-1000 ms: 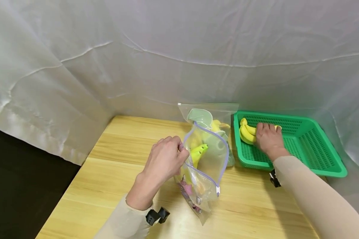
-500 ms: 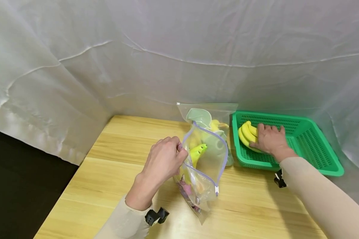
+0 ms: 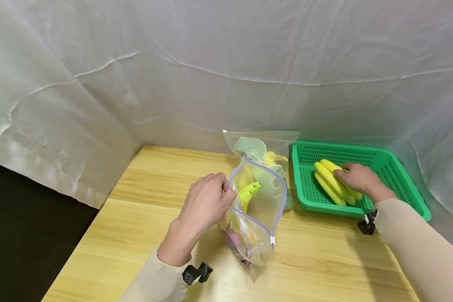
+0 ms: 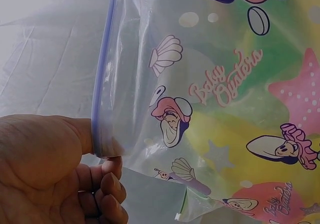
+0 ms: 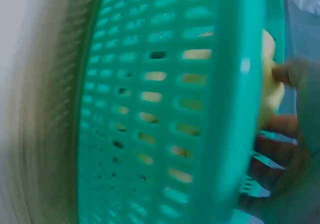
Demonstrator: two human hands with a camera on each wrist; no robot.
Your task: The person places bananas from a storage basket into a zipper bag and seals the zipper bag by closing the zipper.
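My left hand [image 3: 209, 197] pinches the purple-edged mouth of a clear zip bag [image 3: 262, 209] between thumb and fingers. The bag's mouth gapes open, with yellow-green banana-shaped fruit [image 3: 250, 192] inside. In the left wrist view the bag [image 4: 167, 97] shows printed shells, a pink starfish and lettering. To the right, my right hand [image 3: 358, 178] grips a bunch of yellow bananas [image 3: 330, 180] lying in the green basket [image 3: 404, 176]. The right wrist view is blurred; there the thumb presses the yellow fruit [image 5: 270, 92] behind the basket's rim.
Behind the held bag leans another clear zip bag [image 3: 264, 136] with pale green and yellow things in it, close to the basket's left side. All stand on a wooden table [image 3: 154, 180]. A pale sheet [image 3: 226, 75] hangs around the back and sides.
In the basket my right hand has shifted right and turned the banana bunch, so its tips now point to the upper left. My left hand and the bag stay nearly still.
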